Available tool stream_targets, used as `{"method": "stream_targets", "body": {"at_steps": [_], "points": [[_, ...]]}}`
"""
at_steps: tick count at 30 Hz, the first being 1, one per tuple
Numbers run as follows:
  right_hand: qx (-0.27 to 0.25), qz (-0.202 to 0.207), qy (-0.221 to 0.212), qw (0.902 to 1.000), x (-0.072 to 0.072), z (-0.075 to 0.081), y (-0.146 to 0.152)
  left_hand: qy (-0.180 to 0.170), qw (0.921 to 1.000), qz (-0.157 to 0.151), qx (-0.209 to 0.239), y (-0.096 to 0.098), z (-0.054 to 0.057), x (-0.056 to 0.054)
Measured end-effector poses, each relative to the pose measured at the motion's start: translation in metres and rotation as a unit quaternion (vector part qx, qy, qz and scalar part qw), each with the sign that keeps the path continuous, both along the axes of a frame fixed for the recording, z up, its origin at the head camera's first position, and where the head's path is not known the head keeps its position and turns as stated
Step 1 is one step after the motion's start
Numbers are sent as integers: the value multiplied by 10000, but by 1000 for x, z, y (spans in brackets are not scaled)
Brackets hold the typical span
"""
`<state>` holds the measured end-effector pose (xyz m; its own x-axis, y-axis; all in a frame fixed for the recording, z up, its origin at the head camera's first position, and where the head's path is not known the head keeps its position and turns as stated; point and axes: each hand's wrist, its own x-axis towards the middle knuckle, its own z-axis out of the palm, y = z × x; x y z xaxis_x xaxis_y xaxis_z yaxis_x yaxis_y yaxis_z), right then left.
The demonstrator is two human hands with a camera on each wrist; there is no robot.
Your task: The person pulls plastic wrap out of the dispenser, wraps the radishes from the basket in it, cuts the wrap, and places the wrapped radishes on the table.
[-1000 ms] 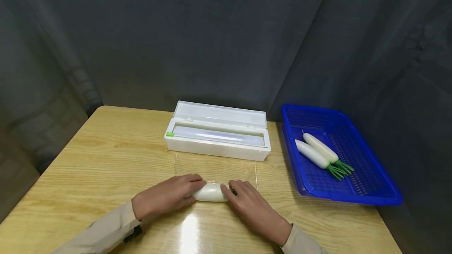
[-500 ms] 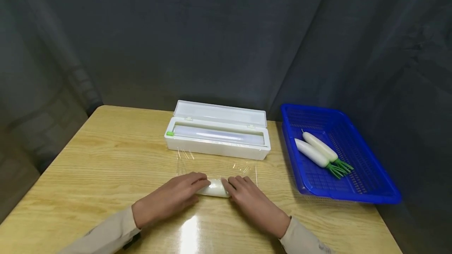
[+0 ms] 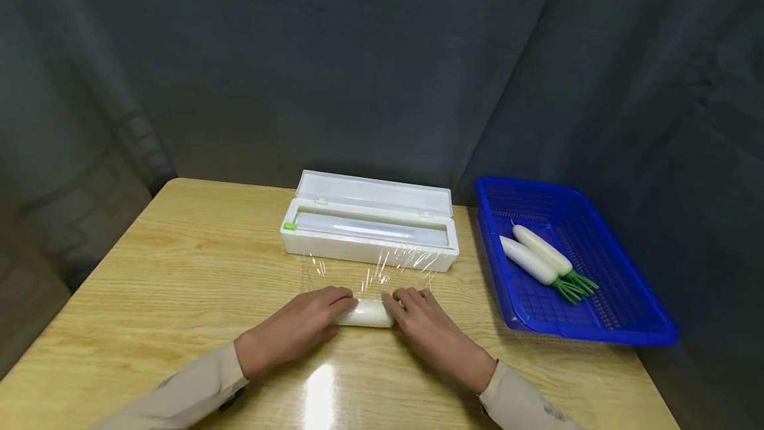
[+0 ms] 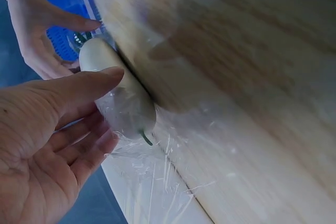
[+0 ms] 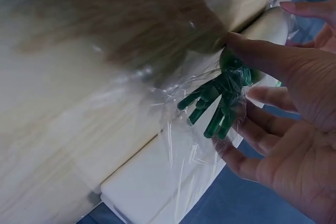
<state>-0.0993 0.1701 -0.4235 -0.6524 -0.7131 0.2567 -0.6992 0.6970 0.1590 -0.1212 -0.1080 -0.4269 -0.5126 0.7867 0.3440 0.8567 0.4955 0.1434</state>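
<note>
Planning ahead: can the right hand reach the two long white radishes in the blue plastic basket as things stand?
Probably, once freed: the right hand grips a white radish in clear film, but the two long radishes lie uncovered in the open blue basket.

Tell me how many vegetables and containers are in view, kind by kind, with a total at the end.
Blue plastic mesh basket: 1
White rectangular box with an open lid: 1
Long white radishes with green stalks: 3 (one held, two in the basket)
Total: 5
</note>
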Motion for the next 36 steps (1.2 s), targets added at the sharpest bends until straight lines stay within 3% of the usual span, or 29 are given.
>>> {"method": "stream_targets", "body": {"at_steps": [8, 12, 19, 27, 31, 36], "points": [[-22, -4, 697, 9976, -3, -5, 0, -200, 9998, 52, 85, 4, -2, -6], [31, 70, 738, 9972, -6, -5, -1, -290, 9994, -5, 175, 5, -3, -9], [132, 267, 516, 9982, -15, -1, 1, -695, 9974, 173, 100, 6, -2, -18], [202, 253, 187, 9993, -20, 0, 2, 156, 9998, 105, 91, 10, -3, -19], [163, 235, 47, 9996, -22, 0, 3, 525, 9982, 225, 181, 12, -7, -16], [161, 169, -115, 9997, -24, 5, 3, 592, 9969, 438, 263, 12, -9, -15]]}}
